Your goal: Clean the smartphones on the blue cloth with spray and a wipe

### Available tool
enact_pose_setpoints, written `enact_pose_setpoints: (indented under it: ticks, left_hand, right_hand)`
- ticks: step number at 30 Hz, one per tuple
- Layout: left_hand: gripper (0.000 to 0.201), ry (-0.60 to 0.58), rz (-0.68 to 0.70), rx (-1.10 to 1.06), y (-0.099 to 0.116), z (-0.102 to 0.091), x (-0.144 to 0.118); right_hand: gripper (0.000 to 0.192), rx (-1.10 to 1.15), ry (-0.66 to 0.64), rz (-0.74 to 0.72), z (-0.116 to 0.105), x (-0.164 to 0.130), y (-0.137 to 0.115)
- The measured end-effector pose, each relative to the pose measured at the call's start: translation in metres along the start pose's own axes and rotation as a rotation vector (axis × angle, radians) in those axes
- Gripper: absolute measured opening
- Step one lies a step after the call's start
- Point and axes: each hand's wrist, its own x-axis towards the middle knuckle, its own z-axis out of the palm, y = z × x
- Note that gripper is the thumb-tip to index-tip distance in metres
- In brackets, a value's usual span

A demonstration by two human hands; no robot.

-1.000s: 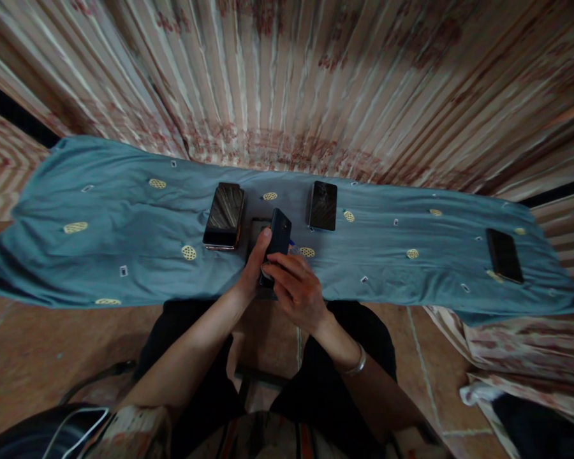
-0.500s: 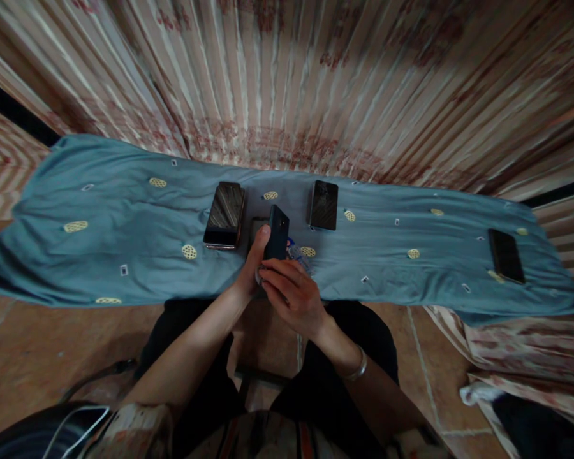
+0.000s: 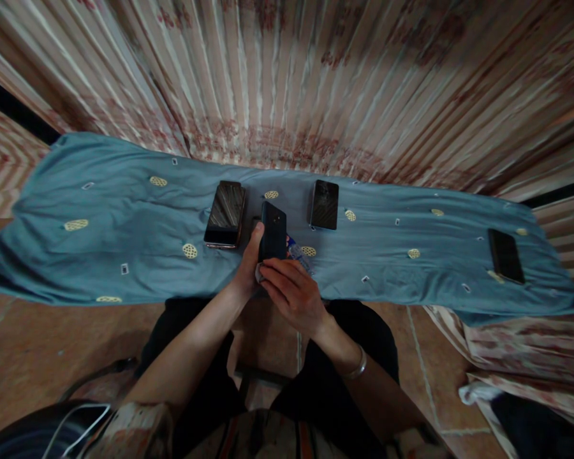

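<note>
Four phones are visible, and no brand, label or writing can be read on any of them. The dark phone (image 3: 273, 240) is held upright-tilted above the near edge of the surface (image 3: 124, 229), which is covered by a blue-grey cloth (image 3: 392, 280) scattered with small yellow oval motifs and tiny pale squares. The left hand (image 3: 250, 268) closes around the left side and lower end of the dark phone, thumb lying up its left edge; the right hand (image 3: 291, 292) closes on its lower end from the right, fingers curled across the bottom, a metal bangle (image 3: 355, 368) on that wrist. The dark phone thus stands between the two hands, its upper half clear of both, its back facing the camera with a camera block near the top. Just right of the dark phone and touching the cloth lies a small crumpled wrapper (image 3: 297, 250) with blue marking, too small to read. To the left of the dark phone, close by, lies a bronze-edged phone (image 3: 226, 213); to its upper right lies a black phone with a cracked screen (image 3: 324, 204). Well apart to the right, near the cloth's far end, lies another black phone (image 3: 506, 255). Behind the dark phone hangs a striped floral curtain (image 3: 316, 76).
</note>
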Motion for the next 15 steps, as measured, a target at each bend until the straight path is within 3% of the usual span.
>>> enact_pose_setpoints:
  ticks: [6, 15]
  left_hand:
    - [0.063, 0.007, 0.019, -0.027, 0.004, 0.003, 0.002]
    - [0.056, 0.035, 0.085, -0.057, 0.013, 0.006, 0.001]
  right_hand:
    - [0.027, -0.051, -0.039, 0.004, 0.0, -0.005, 0.006]
    - [0.027, -0.092, -0.044, -0.008, -0.006, -0.004, 0.01]
